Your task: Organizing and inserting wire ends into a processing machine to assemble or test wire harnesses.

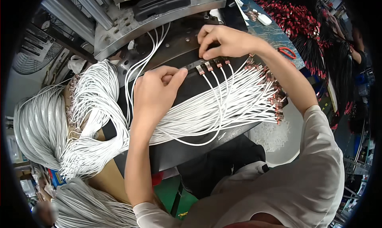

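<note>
Both my hands are at a dark narrow strip (pixel 192 65) along the press's front edge. My left hand (pixel 153 93) is closed, thumb against curled fingers, at the strip's left part; what it pinches is hidden. Farther right, my right hand (pixel 229 42) bends its fingers and thumb together just above the strip, and I cannot make out what is between them. Beside the strip, several white cables end in small metal-and-red connectors (pixel 209 66) set in a row. Below them lies a thick bundle of white cables (pixel 195 110), its connector ends (pixel 276 104) toward the right.
A metal press (pixel 159 21) with thick posts stands at the back; several white cables (pixel 139 65) run from under it. Coiled grey cables (pixel 39 126) hang at the left. Red-handled pliers (pixel 287 52) lie on the blue table, near black cables with red ends (pixel 292 15). A white tub (pixel 292 142) sits at the right.
</note>
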Tool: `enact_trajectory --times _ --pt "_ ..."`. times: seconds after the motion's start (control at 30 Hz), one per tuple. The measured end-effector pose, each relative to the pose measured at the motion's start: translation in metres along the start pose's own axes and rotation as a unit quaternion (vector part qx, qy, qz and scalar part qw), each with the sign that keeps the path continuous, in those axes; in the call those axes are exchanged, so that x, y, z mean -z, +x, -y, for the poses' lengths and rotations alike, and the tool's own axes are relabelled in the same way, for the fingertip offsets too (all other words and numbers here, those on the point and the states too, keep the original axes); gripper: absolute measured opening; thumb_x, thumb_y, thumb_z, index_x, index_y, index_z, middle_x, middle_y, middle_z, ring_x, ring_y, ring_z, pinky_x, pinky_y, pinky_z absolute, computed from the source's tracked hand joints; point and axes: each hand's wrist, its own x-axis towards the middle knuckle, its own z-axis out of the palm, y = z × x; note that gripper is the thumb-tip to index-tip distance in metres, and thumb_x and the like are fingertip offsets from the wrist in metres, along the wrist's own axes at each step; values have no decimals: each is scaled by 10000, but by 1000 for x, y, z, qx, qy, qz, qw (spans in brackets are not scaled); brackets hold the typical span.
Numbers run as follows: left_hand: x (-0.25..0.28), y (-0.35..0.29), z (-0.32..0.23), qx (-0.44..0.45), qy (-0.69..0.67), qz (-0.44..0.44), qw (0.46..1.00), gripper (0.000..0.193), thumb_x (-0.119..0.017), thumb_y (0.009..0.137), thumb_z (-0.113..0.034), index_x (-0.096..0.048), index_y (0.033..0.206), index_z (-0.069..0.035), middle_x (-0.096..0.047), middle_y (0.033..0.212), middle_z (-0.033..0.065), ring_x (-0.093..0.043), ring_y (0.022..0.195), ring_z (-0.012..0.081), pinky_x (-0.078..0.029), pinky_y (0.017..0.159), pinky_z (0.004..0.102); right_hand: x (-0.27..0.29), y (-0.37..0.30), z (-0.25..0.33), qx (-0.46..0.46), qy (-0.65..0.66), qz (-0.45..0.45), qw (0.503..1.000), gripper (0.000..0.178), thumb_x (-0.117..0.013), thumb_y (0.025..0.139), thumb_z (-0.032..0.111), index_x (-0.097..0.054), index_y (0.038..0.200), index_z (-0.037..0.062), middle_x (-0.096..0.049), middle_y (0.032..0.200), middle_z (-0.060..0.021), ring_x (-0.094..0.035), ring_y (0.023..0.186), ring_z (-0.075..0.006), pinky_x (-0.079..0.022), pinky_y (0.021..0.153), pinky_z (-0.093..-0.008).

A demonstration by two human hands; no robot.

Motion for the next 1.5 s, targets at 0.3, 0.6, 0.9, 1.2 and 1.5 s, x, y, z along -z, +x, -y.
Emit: enact_trajectory --times 0.3,0.6,0.9,1.2,1.5 --pt "-29 102 25 -324 351 -353 805 281 -678 868 -150 -663 1107 -4 -667 860 172 -641 978 368 -540 712 477 12 116 -55 0 -58 -202 978 342 -665 908 202 -627 1217 60 -665 1148 -155 -618 1038 -260 -485 938 -369" --pt "-6 89 -10 -205 169 -244 933 201 -618 883 -177 -666 829 11 -670 823 235 -685 811 382 -544 732 477 7 133 -60 -9 -102 -270 957 278 -621 933 211 -646 1161 52 -664 1164 -174 -616 1092 -309 -493 926 -388" --pt "99 -56 72 -289 84 -345 889 156 -565 934 -63 -679 927 44 -664 794 142 -568 606 258 -457 566 324 20 15 -4 -152 -111 -152 970 262 -671 898 207 -689 1071 10 -676 1083 -203 -609 1083 -379 -488 917 -431" --pt "56 -47 30 -149 407 -386 814 304 -647 942 -253 -673 1119 -8 -673 1065 155 -629 972 320 -449 879 427 -1 17 -6 6 -103 -121 987 219 -708 876 181 -694 991 -5 -691 930 -144 -648 913 -324 -509 774 -399" --pt "-41 -77 -2 -371 192 -159 894 306 -741 847 -238 -684 1070 -36 -640 1054 87 -589 986 277 -413 885 404 43 -68 -5 2 -97 23 995 207 -648 921 120 -650 1061 -33 -643 1028 -143 -629 933 -275 -484 806 -382"
